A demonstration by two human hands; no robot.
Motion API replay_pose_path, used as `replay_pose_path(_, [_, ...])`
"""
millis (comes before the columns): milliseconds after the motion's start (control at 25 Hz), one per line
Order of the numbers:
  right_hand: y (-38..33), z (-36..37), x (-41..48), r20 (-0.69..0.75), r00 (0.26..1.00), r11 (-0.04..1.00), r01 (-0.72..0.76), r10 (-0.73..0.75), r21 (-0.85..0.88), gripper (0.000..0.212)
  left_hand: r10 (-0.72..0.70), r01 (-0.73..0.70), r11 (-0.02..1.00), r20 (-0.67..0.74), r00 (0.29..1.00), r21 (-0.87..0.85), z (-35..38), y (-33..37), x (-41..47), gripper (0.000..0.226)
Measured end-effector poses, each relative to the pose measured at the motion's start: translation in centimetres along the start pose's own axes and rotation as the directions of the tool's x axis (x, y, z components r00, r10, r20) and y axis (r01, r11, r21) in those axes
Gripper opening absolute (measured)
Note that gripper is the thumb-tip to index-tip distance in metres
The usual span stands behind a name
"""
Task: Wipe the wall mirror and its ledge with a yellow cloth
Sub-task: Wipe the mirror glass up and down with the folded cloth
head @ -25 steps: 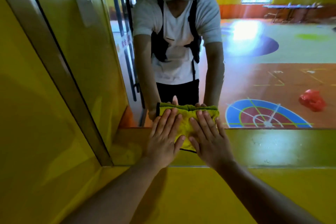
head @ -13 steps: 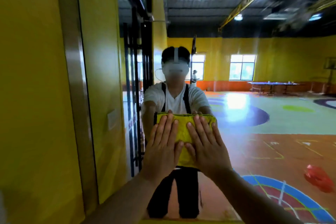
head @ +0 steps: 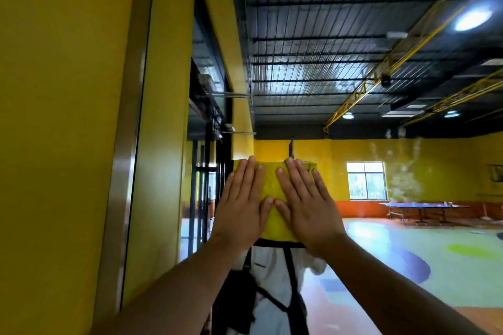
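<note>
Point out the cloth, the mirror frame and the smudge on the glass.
cloth (head: pixel 270 185), head view, bare yellow middle
mirror frame (head: pixel 125 171), head view, metal strip
smudge (head: pixel 404 185), head view, densest patch

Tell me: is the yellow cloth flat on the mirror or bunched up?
Flat: the yellow cloth lies as a smooth rectangle against the mirror, pressed by the left hand and right hand with straight fingers.

Both flat hands (head: pixel 275 209) on yellow cloth (head: pixel 273 185) against mirror (head: pixel 353 76)
</note>
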State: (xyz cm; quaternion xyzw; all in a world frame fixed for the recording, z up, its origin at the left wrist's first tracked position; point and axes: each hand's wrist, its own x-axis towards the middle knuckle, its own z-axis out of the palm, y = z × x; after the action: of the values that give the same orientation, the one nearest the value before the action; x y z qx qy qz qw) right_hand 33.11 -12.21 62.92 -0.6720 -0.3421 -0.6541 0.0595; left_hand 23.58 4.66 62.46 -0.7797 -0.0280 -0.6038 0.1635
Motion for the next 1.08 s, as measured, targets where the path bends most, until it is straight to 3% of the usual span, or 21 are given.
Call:
replay_pose_path(440, [7.3, -1.3, 16.9, -0.017, 1.000, 1.000, 0.019, -0.019, 0.012, 0.073, -0.033, 0.037, 0.998, -0.076, 0.997, 0.044, -2.5, -3.4, 17.0, 0.068])
replay_pose_path(600, [8.9, -1.4, 16.7, -0.026, 0.999, 0.999, 0.049, -0.048, 0.021, 0.073, -0.084, 0.088, 0.995, -0.075, 0.994, 0.048, -2.4, -1.7, 17.5, 0.068])
replay_pose_path(800, [14.2, -2.7, 14.6, -0.017, 0.998, 0.998, 0.063, -0.063, 0.003, 0.071, -0.022, 0.024, 1.000, -0.094, 0.995, 0.014, -1.6, 2.9, 19.1, 0.067])
replay_pose_path(1080, [12.6, -1.6, 11.8, -0.088, 0.996, 1.000, 0.008, -0.007, 0.015, 0.067, 0.043, -0.041, 0.999, -0.136, 0.990, 0.023, -0.8, 3.4, 16.4, 0.069])
